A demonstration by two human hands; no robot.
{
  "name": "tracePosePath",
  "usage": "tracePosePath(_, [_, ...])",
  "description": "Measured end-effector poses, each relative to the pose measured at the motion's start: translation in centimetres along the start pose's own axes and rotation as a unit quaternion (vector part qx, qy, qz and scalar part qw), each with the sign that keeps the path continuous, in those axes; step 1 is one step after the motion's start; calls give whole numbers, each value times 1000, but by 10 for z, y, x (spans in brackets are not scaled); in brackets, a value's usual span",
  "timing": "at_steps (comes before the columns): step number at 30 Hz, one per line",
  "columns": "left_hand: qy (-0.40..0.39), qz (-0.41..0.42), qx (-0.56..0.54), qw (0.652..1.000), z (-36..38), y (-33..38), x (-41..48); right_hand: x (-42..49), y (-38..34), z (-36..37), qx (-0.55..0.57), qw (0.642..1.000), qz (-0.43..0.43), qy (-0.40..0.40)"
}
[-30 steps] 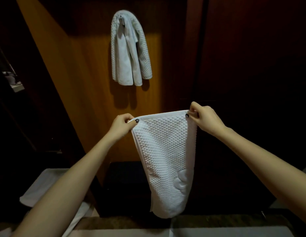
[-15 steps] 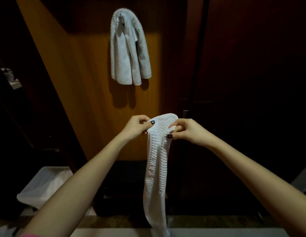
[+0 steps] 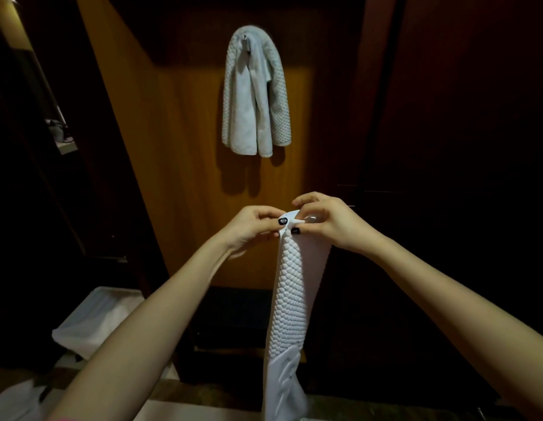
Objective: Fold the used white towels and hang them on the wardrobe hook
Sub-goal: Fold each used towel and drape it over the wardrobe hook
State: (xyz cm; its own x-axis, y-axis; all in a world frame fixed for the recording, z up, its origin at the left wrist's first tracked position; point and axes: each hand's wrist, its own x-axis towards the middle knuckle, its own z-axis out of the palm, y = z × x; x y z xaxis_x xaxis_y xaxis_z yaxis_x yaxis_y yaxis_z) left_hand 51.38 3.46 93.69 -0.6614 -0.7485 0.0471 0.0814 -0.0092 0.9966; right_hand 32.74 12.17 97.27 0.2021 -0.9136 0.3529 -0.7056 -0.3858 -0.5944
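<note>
A white waffle-textured towel (image 3: 290,302) hangs down in a narrow folded strip in front of me. My left hand (image 3: 253,227) and my right hand (image 3: 328,223) pinch its top corners together, thumbs touching at the top edge. Above them, on the orange wooden wardrobe panel (image 3: 179,153), a small metal hook (image 3: 245,40) carries other white towels (image 3: 255,95) draped over it. The hanging towels sit well above my hands.
A white towel or cloth (image 3: 94,320) lies on a low surface at the lower left. Dark wardrobe doors (image 3: 446,117) fill the right side. A dim shelf with small items (image 3: 59,133) is at the far left. A pale counter edge (image 3: 203,402) runs along the bottom.
My hands came together from wide apart, folding the spread towel in half lengthwise into a narrow strip. Both hands rose slightly toward the hook.
</note>
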Motion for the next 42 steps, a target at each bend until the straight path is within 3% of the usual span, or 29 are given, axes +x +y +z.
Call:
tracePosePath(4, [45,16,-75,996,5,-7,-1,7,-3,2,32,999,12,10])
tracePosePath(9, [84,31,-82,993,11,-8,2,15,-4,3,-6,999,35,21])
tracePosePath(15, [25,43,-117,992,3,-8,-7,17,-2,5,-35,997,41,53])
tracePosePath(21, [-2,57,-44,997,3,-10,-17,15,2,11,-37,996,-3,75])
tracePosePath(25, [53,92,47,993,11,-13,-19,20,6,15,-35,995,-10,93])
tracePosePath(30, [83,121,110,983,34,-21,-16,35,8,11,-13,997,-10,78])
tracePosePath(33, [84,140,144,976,48,-24,-8,43,8,2,-29,999,5,25])
tracePosePath(37, [121,136,83,980,25,-11,2,33,27,-30,3,998,61,35])
tracePosePath(42, [164,143,-22,976,-2,6,6,0,58,-33,228,962,149,-32])
